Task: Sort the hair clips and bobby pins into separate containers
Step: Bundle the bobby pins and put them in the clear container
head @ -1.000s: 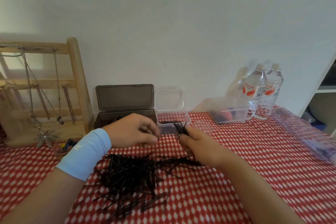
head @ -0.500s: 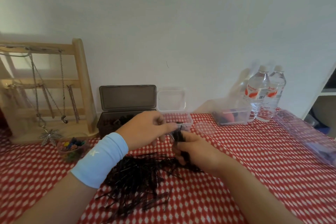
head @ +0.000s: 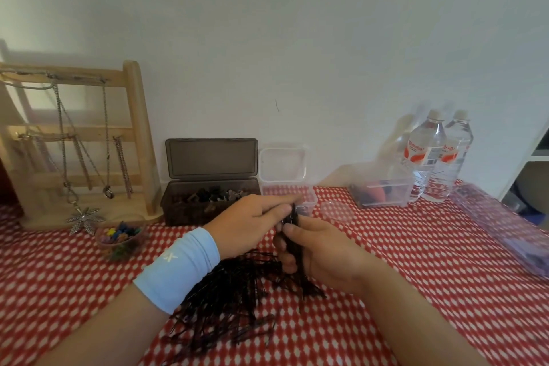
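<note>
Head: left hand [head: 249, 224], right hand [head: 325, 251] grip one pin-bundle [head: 294, 217]

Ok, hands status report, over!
Right hand grips bobby pin bundle. Left hand pinches its top. Loose pile lies below. Open clear container behind hands.

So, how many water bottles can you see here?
2. Both stand at the back right of the table: the left bottle beside the right bottle. None looks hidden.
</note>
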### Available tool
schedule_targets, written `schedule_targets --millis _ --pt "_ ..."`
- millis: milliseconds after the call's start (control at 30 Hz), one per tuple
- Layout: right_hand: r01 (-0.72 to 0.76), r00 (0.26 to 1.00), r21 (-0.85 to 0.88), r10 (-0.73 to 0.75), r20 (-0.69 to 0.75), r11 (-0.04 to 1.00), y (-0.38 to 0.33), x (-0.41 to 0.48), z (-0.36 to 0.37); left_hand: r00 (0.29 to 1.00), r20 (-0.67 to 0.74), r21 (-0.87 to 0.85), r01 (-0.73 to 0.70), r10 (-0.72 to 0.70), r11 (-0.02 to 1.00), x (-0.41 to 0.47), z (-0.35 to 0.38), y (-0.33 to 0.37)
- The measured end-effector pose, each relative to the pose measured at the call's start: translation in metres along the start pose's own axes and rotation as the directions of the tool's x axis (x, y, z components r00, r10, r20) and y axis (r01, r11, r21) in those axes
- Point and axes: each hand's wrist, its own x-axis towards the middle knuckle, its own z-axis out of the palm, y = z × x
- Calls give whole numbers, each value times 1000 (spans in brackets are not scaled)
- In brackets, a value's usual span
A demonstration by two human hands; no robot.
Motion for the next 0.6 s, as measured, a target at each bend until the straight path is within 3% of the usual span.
schedule_targets --millis 133,267,333,467,533,600 --pt "9 1000 4 -9 -3 1000 0 -1 1 995 98 -30 29 -26 999 -1 -3 2" --pt "53 999 -18 -53 -12 998 -4 -2 2 988 -132 -47 -83 77 995 -2 -2 6" --pt "79 997 -44 -79 -3 996 -6 -3 1 978 -175 -48 -122 112 991 -4 -1 6" --pt "28 1000 -39 -27 16 999 -3 -5 -4 995 -61 122 -74 82 990 -6 -8 7" --pt "6 1000 -45 -5 16 999 -3 -8 -6 999 5 67 -43 42 997 -7 -13 9" --pt "5 1000 -40 -5 13 999 -7 -9 -7 999 14 -106 -46 48 993 -8 -12 12"
